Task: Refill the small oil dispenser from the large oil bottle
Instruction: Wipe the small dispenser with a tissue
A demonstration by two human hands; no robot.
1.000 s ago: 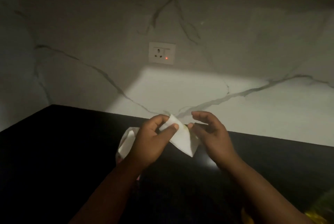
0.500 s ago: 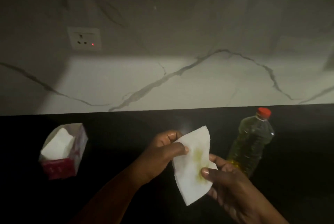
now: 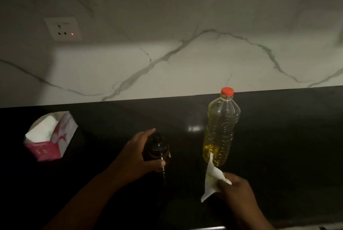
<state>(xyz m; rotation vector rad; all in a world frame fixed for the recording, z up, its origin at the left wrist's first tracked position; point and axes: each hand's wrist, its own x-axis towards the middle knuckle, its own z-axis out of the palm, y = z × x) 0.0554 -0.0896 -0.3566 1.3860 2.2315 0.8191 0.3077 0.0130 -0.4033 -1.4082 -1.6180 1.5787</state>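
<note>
A small dark oil dispenser (image 3: 157, 148) stands on the black counter (image 3: 278, 136). My left hand (image 3: 137, 157) grips it from the left, thumb across its front and forefinger raised behind its cap. To the right stands the large clear oil bottle (image 3: 220, 129), upright, red cap on, yellow oil inside. In front of that bottle my right hand (image 3: 235, 187) pinches a white tissue (image 3: 211, 179) stained with yellow oil; the tissue's tip overlaps the bottle's base in the view.
An open pink and white tissue box (image 3: 50, 136) sits at the left of the counter. The marble wall behind carries a socket (image 3: 63, 29) with a red light. The counter's front edge shows at the bottom right.
The camera tilted down. My left hand let go of the tissue and took hold of the dispenser. My right hand kept the tissue and lowered it in front of the oil bottle.
</note>
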